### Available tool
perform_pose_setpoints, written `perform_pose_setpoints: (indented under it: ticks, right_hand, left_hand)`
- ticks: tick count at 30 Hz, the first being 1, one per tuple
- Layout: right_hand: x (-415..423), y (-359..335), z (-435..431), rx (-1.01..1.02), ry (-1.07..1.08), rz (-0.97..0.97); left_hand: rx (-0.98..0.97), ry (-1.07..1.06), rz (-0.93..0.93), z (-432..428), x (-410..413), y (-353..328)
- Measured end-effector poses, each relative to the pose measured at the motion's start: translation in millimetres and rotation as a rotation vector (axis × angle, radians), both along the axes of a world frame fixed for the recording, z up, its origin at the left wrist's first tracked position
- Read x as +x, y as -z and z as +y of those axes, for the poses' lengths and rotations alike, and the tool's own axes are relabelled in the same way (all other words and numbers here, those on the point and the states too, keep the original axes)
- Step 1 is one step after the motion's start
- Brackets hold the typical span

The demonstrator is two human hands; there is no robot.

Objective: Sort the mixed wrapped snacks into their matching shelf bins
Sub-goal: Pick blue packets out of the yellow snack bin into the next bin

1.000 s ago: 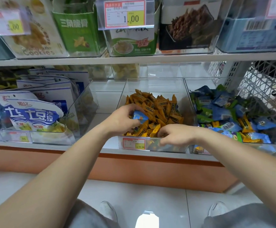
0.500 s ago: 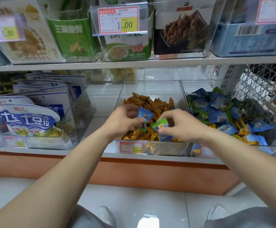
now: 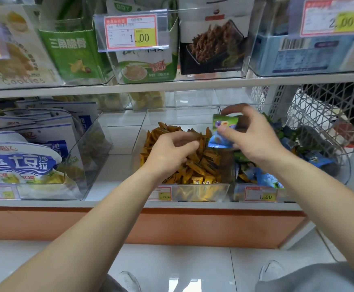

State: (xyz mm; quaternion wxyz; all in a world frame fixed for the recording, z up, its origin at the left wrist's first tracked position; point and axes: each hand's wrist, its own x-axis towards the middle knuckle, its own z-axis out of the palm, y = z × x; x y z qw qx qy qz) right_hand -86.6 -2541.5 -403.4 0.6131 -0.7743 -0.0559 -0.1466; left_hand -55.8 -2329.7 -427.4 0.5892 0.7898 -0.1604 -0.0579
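A clear middle bin on the lower shelf holds many orange wrapped snacks. The clear bin to its right holds blue and green packets with a few orange ones mixed in. My right hand is raised between the two bins. It pinches a green packet and a blue packet together. My left hand hovers over the orange snacks, its fingers loosely curled, and I see nothing in it.
Left of the middle bin is a bare shelf gap, then a clear bin of white-and-blue snack bags. The upper shelf hangs close above with boxed snacks and price tags. A white wire basket stands at the right.
The blue packet has passed from my left hand to my right, which now holds it with the green one and has risen toward the right bin. My left hand is now empty.
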Motion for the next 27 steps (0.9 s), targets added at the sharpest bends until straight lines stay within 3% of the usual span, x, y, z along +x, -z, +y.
perform_pose_setpoints:
  ticks: [3,7,9,11,13,15,18,27]
  right_hand:
    - [5.9,4.2,-33.3,-0.473,0.289,-0.126]
    - [17.7,16.0,-67.8,-1.021,0.432,0.269]
    - [20.5,14.1,-71.9,-1.201,0.547,0.342]
    - [22.8,9.8,-68.9,-1.199,0.583,0.172]
    - [25.2,7.5,-58.7,-1.067,0.467,0.025]
    - [28.7,12.5,-43.5,-1.001,0.313,0.034]
    - [35.3,32.6,-33.9,-1.061,0.176,0.133]
    - [38.6,49.5,-38.5,-1.058,0.164,0.171]
  left_hand:
    - [0.362,-0.031,-0.217,5.5,7.4,8.6]
    - [0.555,-0.022,-0.26,2.4,15.6,15.9]
    - [0.6,0.0,-0.278,-5.5,19.8,16.9]
    - [0.624,0.024,-0.308,-17.0,27.1,15.4]
    - [0.633,0.032,-0.343,-31.2,40.9,12.6]
    - [0.675,0.013,-0.367,-47.1,60.9,10.9]
    - [0.791,0.03,-0.4,-70.0,94.6,13.4]
    - [1.225,0.286,-0.367,-104.8,158.2,47.7]
